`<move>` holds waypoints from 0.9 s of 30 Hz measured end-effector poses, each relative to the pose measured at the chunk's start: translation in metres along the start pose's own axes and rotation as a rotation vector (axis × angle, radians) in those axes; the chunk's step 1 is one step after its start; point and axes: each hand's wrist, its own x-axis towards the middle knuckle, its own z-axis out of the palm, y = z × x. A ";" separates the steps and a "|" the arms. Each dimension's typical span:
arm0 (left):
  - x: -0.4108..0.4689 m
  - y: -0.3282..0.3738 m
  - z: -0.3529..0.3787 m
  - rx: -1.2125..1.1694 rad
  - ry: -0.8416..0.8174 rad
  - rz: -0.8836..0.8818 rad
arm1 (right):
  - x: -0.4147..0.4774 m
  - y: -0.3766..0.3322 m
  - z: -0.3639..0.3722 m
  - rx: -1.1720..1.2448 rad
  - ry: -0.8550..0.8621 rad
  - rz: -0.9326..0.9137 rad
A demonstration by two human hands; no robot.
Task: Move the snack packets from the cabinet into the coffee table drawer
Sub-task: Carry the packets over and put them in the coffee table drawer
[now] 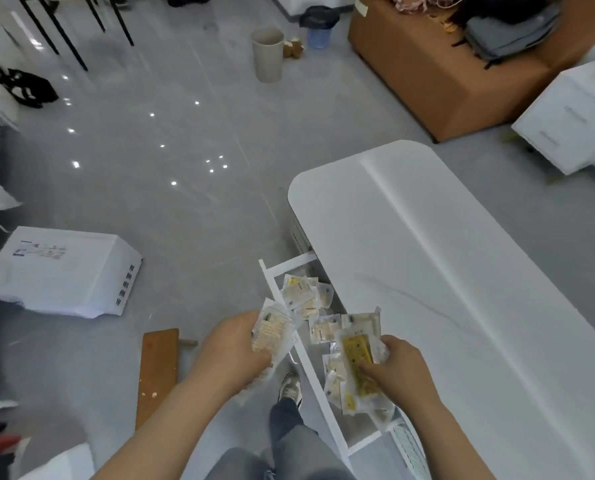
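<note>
Packets (303, 296) lie in the open drawer (287, 264). Left hand (235, 344) grips a pale bundle (275, 332) beside it; right hand (398, 368) pinches a yellow packet (358, 358) above it.

- Bright, even overhead light; small glints dot the glossy floor (185, 133) toward 10 o'clock.
- White table (462, 271) nearly washed out.
- Edges smeared at 9 o'clock, lines bowed.

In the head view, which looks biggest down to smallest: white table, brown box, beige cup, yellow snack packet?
White table; brown box; then beige cup and yellow snack packet look alike. The packet is nearer the camera, so I won't rank those.
</note>
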 end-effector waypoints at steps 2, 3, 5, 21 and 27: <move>0.026 0.008 -0.002 0.010 -0.037 0.016 | 0.018 -0.002 -0.003 0.008 0.004 0.027; 0.039 0.011 -0.003 0.028 -0.049 0.028 | 0.026 -0.003 -0.004 0.008 0.005 0.044; 0.061 0.015 -0.002 0.073 -0.076 0.052 | 0.038 -0.004 -0.005 0.013 0.004 0.083; 0.217 0.010 0.013 0.371 -0.376 0.242 | 0.089 -0.001 0.059 0.106 0.018 0.489; 0.263 -0.006 0.040 0.439 -0.415 0.321 | 0.113 0.010 0.095 0.132 0.053 0.586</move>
